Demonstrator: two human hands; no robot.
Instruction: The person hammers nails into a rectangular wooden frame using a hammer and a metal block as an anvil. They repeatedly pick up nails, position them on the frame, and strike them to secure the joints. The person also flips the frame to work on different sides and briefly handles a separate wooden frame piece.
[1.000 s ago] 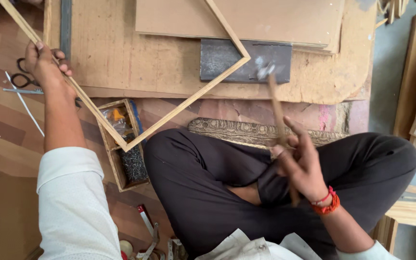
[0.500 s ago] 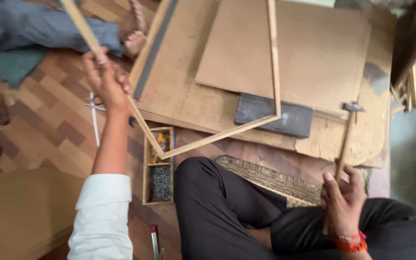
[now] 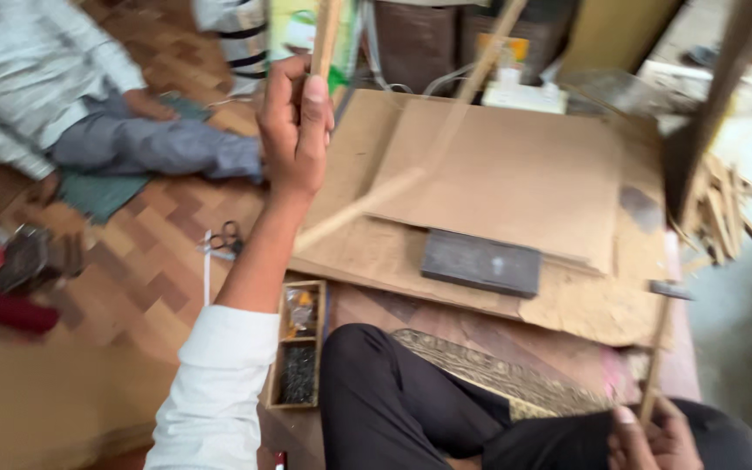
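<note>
A: The left hand point(image 3: 296, 122) is clenched around 1 rail of the thin wooden frame point(image 3: 367, 202), lifted high above the cardboard sheets point(image 3: 515, 174) on the low bench point(image 3: 498, 326). The frame is blurred, so it looks to be swinging.

B: And the right hand point(image 3: 654, 435)?

A: Fingers wrapped round the handle of a hammer point(image 3: 659, 348), head up near the bench edge. The risk: held by 1 rail only, the frame could rack at its corners or clip the seated person point(image 3: 89, 96) close by on the floor.

B: The hammer could also snag the frame's lower rail as it passes, or tip toward the open box of nails point(image 3: 298, 355).
</note>
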